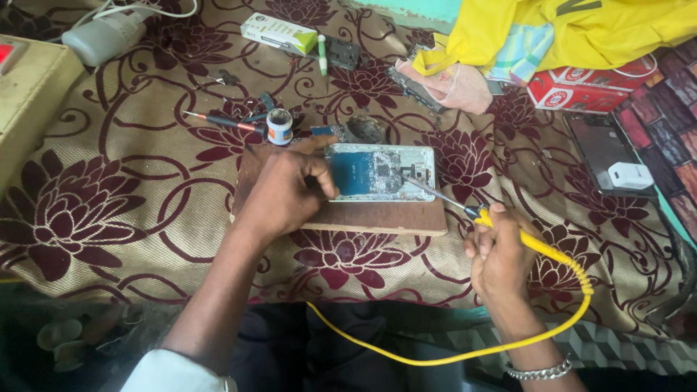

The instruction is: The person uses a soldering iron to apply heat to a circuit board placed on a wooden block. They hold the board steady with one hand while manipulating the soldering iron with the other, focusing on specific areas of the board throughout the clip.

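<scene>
Far left, a beige box [29, 87] sat at the edge, with a grey-white plastic bottle-shaped object [102, 36] behind it on the cream cloth patterned with maroon flowers [131, 196] that covered the counter. A red-handled screwdriver [221, 121] lay on the cloth, and just beside it stood a small round pot with a dark top [279, 127].

The left hand [287, 192] was curled, palm down, with fingers pressing the left end of the opened white phone with its back off and a blue part exposed [377, 172]. Firm hold-down, not a lift. The phone lay flat on a brown wooden board [377, 218], near centre.

The right hand [501, 258] was closed in a pen grip round the yellow-handled soldering iron [508, 232]. Its metal tip reached up-left into the phone's right half. Whether the tip actually touched the circuit area was too small to tell. The yellow coiled cable [465, 352] looped down from the handle and across below the hands.

Judged step: working a point inside the phone with the iron while the other hand steadied it. The next move called for a steady tip on one small spot, brief contact, and no slip of the phone on the board.

Further right: a white and green carton [279, 33] up top, a yellow cloth [581, 29] over a red box [588, 91], and a white plug adapter [629, 176] on a dark flat slab [599, 145].
</scene>
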